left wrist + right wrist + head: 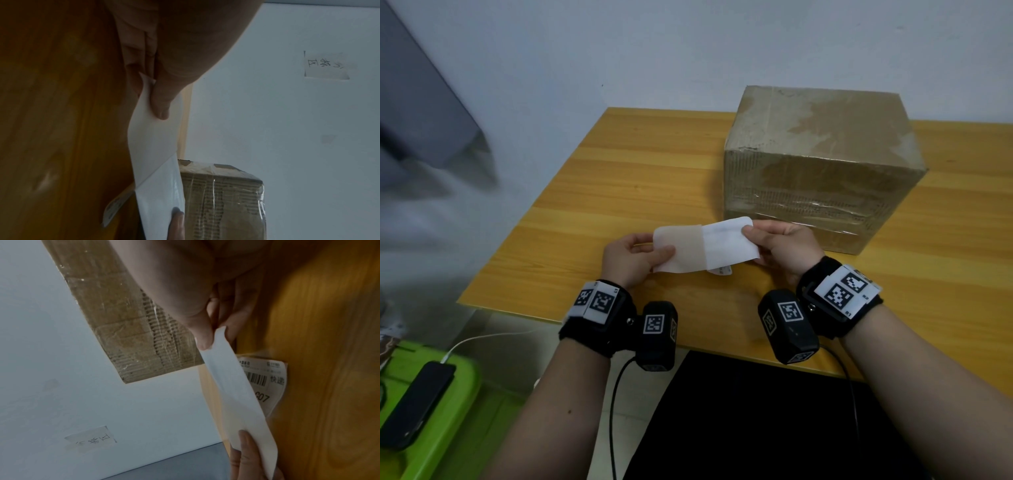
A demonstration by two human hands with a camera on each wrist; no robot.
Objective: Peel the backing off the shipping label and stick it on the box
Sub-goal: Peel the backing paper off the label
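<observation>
Above the table's near edge, my two hands stretch a partly separated shipping label between them. My left hand pinches the beige translucent backing, thumb on top. My right hand pinches the white label at its right end. A printed part with a barcode hangs beneath the sheet. The taped brown cardboard box stands just behind my right hand, not touching the label.
The wooden table stands against a white wall bearing a small handwritten note. Left of the table, on the floor, is a green bin with a charging phone on it.
</observation>
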